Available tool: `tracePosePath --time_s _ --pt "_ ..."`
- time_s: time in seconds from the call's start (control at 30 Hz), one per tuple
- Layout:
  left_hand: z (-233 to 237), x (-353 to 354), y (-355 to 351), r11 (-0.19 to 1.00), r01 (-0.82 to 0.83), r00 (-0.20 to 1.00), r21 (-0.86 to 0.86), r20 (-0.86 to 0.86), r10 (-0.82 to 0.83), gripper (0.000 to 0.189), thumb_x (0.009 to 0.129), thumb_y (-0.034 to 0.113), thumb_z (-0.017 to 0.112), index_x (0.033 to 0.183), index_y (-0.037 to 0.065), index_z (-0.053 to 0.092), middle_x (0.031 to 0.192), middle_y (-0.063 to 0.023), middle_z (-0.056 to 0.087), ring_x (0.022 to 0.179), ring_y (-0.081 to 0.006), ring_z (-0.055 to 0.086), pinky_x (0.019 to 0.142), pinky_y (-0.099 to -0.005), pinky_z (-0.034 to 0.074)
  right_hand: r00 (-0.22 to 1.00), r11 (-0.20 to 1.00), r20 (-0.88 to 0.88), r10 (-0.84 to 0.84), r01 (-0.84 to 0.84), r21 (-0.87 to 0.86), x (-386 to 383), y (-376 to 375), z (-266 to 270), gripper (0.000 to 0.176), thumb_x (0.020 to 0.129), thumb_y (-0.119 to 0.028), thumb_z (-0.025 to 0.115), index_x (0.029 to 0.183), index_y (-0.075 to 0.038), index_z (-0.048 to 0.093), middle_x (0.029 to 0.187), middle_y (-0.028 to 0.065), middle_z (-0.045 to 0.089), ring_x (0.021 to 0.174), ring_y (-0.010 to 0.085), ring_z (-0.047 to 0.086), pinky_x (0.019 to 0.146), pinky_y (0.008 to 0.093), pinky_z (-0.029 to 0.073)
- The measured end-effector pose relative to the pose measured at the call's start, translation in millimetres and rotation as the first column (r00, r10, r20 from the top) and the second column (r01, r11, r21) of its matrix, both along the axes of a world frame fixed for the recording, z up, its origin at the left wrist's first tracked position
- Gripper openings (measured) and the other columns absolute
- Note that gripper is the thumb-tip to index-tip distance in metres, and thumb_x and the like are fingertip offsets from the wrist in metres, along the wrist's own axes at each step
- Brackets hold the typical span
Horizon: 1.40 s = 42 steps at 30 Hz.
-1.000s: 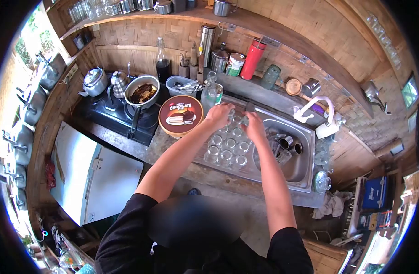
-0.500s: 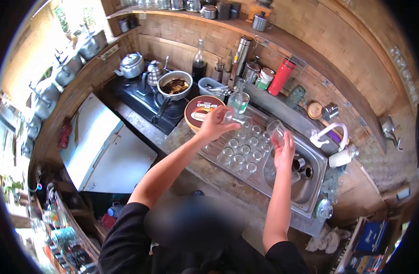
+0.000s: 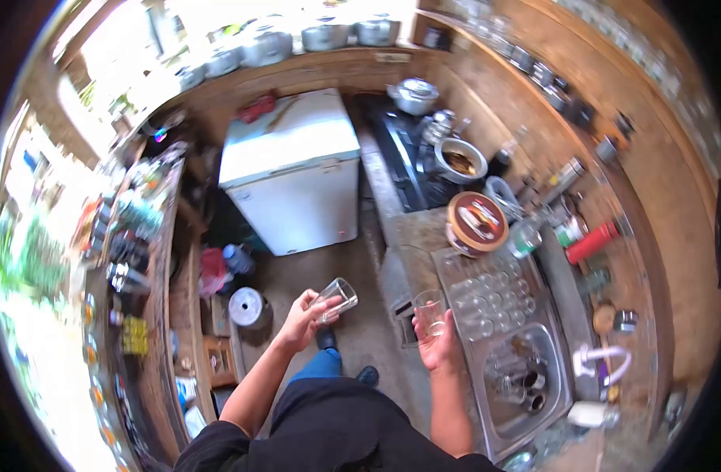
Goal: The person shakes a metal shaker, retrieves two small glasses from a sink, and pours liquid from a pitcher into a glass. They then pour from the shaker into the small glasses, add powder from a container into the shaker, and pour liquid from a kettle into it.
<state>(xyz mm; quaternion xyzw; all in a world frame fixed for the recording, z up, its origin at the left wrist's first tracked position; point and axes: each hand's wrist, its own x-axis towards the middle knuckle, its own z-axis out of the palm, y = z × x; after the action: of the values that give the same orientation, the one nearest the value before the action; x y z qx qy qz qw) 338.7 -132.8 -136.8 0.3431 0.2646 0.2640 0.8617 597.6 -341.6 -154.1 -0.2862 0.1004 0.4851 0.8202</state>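
Note:
My left hand (image 3: 299, 321) is closed around a clear drinking glass (image 3: 338, 296), which tilts to the right over the floor. In my right hand (image 3: 439, 346) is another clear glass (image 3: 430, 310), held roughly upright beside the counter edge. Both glasses look empty. On the ribbed drainboard to the right, several clear glasses (image 3: 494, 303) stand close together in rows. The steel sink (image 3: 566, 385) below them holds several metal cups (image 3: 533, 381) and some glassware.
A round brown tub (image 3: 477, 222) stands beyond the drainboard, near a black stove (image 3: 404, 161) with a pan (image 3: 460, 161). A white chest freezer (image 3: 297, 197) is ahead. Cluttered wooden shelves (image 3: 168, 259) run along the left, with a white cylinder (image 3: 249, 307) on the floor.
My body and view have turned left, away from the counter. Both hands, each still with a glass, have moved from above the drainboard and sink to over the floor and counter edge.

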Motion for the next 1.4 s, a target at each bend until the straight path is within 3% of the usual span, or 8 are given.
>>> tracePosePath --time_s 0.2,0.37,0.47,0.8,0.93,1.03,1.23,1.4 --pt "-14.6 -137.1 -45.7 0.93 -0.343 0.938 -0.129 -0.002 0.346 0.031 0.097 0.023 0.072 0.111 0.01 0.047 0.136 -0.0267 0.06 0.12 -0.0327 0.067 0.099 -0.0429 0.059 0.857 0.879 0.201 0.474 -0.473 -0.056 -74.2 66.5 -33.4 0.06 0.096 -0.045 0.072 0.138 -0.005 0.059 0.13 0.0122 0.069 0.091 0.0209 0.067 0.073 0.0336 0.053" --pt "-10.6 -229.3 -70.5 0.844 -0.517 0.833 -0.143 0.144 0.535 0.062 0.095 0.027 0.073 0.144 0.005 0.041 0.139 -0.0214 0.059 0.124 -0.0333 0.064 0.105 -0.0439 0.056 0.6 0.676 0.367 0.711 -0.727 -0.121 -161.8 128.5 -20.9 0.057 0.097 -0.031 0.072 0.139 0.003 0.056 0.126 0.0119 0.068 0.114 0.0385 0.067 0.101 0.0453 0.058" --pt "-5.3 -289.8 -77.1 0.805 -0.58 0.774 -0.12 0.227 0.591 0.08 0.092 0.027 0.075 0.157 0.002 0.036 0.141 -0.0158 0.059 0.128 -0.0337 0.061 0.112 -0.0453 0.05 0.477 0.523 0.289 0.83 -0.845 -0.108 -221.9 166.2 -26.3 0.059 0.097 -0.03 0.072 0.142 0.003 0.053 0.12 0.0111 0.069 0.113 0.0393 0.067 0.1 0.0445 0.058" --pt "-33.2 -456.9 -101.6 0.508 -0.858 0.463 -0.081 0.308 0.831 0.065 0.09 0.023 0.079 0.145 0.006 0.05 0.137 -0.0081 0.062 0.134 -0.031 0.058 0.114 -0.0433 0.044 -0.015 0.073 0.422 0.906 -0.979 -0.191 -463.4 260.0 -33.0 0.066 0.093 -0.032 0.075 0.143 0.004 0.052 0.122 0.0106 0.067 0.115 0.0281 0.066 0.101 0.0411 0.053" --pt "-39.4 -506.6 -109.7 0.26 -0.959 0.269 0.117 0.075 0.96 0.067 0.088 0.014 0.081 0.145 0.007 0.048 0.136 -0.0063 0.062 0.136 -0.0222 0.054 0.114 -0.0393 0.04 -0.194 -0.047 0.485 0.853 -0.953 -0.298 -544.5 283.9 -42.2 0.055 0.087 -0.018 0.081 0.135 -0.001 0.059 0.12 0.0067 0.068 0.111 0.0176 0.064 0.102 0.0336 0.048" --pt "-37.4 -538.8 -98.7 0.145 -0.957 0.123 0.252 -0.101 0.987 0.074 0.083 0.005 0.084 0.147 0.007 0.047 0.137 -0.0062 0.062 0.135 -0.0203 0.053 0.114 -0.0362 0.038 -0.238 -0.049 0.617 0.75 -0.95 -0.307 -601.0 294.0 -41.1 0.059 0.081 -0.002 0.084 0.132 -0.003 0.056 0.122 0.0062 0.068 0.105 0.0146 0.065 0.096 0.0333 0.052" --pt "-71.8 -583.4 -60.9 0.063 -0.79 -0.22 0.61 -0.377 0.9 0.067 0.074 0.002 0.09 0.13 0.008 0.054 0.133 -0.0075 0.062 0.124 -0.023 0.061 0.104 -0.039 0.048 -0.389 0.179 0.863 0.324 -0.87 -0.459 -683.8 313.2 -96.5 0.064 0.075 -0.017 0.091 0.126 -0.002 0.056 0.117 0.0094 0.069 0.102 0.0179 0.066 0.093 0.0355 0.055" --pt "-98.2 -597.1 -53.3 0.001 -0.751 -0.348 0.66 -0.398 0.849 0.071 0.072 0.005 0.091 0.131 0.005 0.052 0.13 -0.0108 0.062 0.12 -0.0246 0.063 0.102 -0.0386 0.052 -0.435 0.3 0.871 0.23 -0.819 -0.488 -726.2 307.5 -97.3 0.066 0.073 -0.018 0.091 0.127 -0.001 0.056 0.116 0.0141 0.067 0.106 0.0257 0.067 0.094 0.0383 0.055"
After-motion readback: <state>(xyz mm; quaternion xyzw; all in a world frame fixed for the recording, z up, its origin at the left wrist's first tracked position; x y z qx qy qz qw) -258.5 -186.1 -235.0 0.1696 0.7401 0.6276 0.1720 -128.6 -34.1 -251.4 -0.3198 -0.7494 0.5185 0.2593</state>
